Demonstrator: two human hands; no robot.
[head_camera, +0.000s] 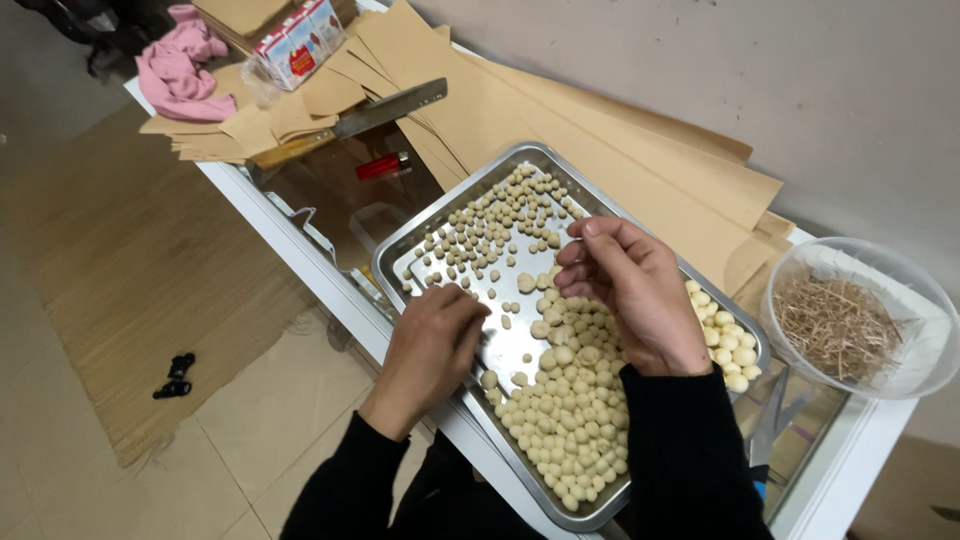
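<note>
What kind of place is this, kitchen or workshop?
Probably a small home or shop food-prep spot, not a full kitchen. Both hands sort pale round seeds in a steel tray set on a glass-topped counter; a cleaver, stacked brown paper sheets and a bowl of plucked stems sit nearby.

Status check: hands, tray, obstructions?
Left hand and right hand both over rectangular steel tray, fingers curled. Small pale round seeds loose inside. Nothing blocking.

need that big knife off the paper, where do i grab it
Grip the knife by its wooden handle, the lower-left end, coming from the table's open floor side. The blade points up-right over the brown paper, so that end is best avoided.
</note>
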